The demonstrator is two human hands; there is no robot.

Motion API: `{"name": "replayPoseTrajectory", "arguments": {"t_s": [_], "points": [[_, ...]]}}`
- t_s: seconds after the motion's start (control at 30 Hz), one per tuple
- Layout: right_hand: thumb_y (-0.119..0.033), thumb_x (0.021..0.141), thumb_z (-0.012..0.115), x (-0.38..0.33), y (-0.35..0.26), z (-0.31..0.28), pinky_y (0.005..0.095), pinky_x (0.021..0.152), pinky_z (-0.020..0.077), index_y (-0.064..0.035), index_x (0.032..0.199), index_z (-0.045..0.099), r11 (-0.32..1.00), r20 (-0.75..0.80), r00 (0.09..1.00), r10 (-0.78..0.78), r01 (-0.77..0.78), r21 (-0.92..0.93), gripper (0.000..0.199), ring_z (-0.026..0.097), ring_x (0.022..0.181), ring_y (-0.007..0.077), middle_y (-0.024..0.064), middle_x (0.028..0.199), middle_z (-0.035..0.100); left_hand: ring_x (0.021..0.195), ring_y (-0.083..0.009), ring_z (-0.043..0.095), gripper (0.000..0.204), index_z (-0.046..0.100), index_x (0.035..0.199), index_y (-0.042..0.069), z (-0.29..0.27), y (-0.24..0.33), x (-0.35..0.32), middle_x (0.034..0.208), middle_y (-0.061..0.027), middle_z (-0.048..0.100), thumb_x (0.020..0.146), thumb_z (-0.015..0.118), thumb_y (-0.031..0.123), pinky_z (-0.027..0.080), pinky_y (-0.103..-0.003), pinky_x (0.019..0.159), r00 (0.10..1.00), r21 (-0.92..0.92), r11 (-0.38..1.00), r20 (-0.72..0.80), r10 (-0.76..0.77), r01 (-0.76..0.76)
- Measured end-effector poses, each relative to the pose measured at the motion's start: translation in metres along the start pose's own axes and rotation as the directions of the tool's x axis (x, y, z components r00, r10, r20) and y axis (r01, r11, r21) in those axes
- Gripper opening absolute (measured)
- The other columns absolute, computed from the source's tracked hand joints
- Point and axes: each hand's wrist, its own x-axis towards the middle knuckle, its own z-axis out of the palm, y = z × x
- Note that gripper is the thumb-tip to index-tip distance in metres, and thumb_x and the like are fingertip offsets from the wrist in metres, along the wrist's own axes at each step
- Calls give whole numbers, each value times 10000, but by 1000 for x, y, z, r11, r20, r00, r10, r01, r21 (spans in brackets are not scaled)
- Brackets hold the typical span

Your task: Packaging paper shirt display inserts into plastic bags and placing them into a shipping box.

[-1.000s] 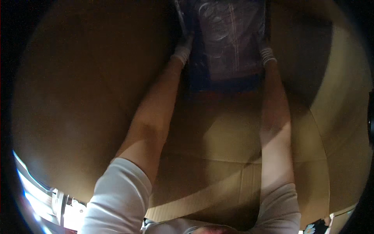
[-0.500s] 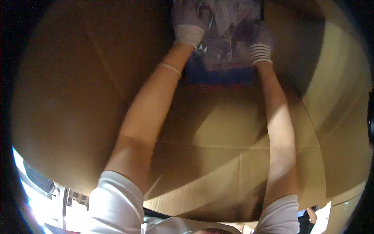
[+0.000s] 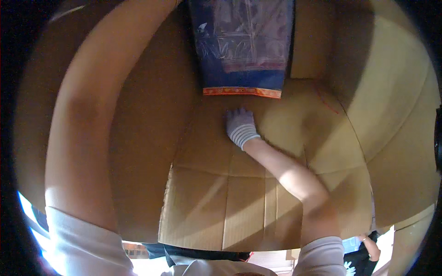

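View down into a large cardboard box [image 3: 258, 216], seen from its open edge toward its floor. Nearest the viewer, two white sleeves enter from the lower edge; beyond the box's near wall a second person [image 3: 363, 250] appears at the lower right. The left forearm rises along the left side and runs out of the picture at the top, so the left hand is unseen. The right hand [image 3: 240, 127], in a white glove with a striped cuff, lies palm-down and empty on the cardboard floor, fingers loosely together. Just beyond it, not touching, a flat clear-plastic-wrapped package [image 3: 243, 48], dark blue with an orange-red band along its near edge, lies at the far end of the box. Half a second earlier both gloved hands gripped this package at its sides; both have since let go of it.
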Motion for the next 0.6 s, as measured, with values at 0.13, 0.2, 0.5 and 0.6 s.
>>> {"name": "replayPoseTrajectory", "arguments": {"t_s": [0.13,0.2,0.5,0.6], "points": [[-286,844,437,71,62,-23,452,651,488,-65,882,640,993,-125,987,97,-87,85,302,622,706,326,140,772,640,1002,-285,540,353,568,1112,70,89,81,44,1125,-120,568,893,382,275,431,-415,845,681,-926,285,-374,-629,-246],[-263,806,483,121,163,-22,383,650,489,-87,922,628,947,-418,885,205,-288,-145,256,606,798,315,147,830,624,1022,-298,527,365,570,1098,58,99,88,52,1120,-140,564,894,377,291,416,-420,867,613,-990,125,-60,-788,64],[-223,931,331,236,376,-1,278,1014,259,-39,1318,339,719,-424,887,186,171,673,429,364,1186,189,102,1325,387,900,-304,561,201,653,821,79,-62,277,-37,887,-159,617,773,490,185,391,-441,857,182,-819,459,-538,-823,-345],[-232,931,325,228,387,-4,279,1013,261,-39,1317,341,775,-423,899,112,187,604,432,366,1187,190,102,1324,389,887,-304,558,201,650,859,73,-76,320,-53,913,-157,607,768,492,156,389,-449,862,156,-774,410,-536,-829,-482]]}}
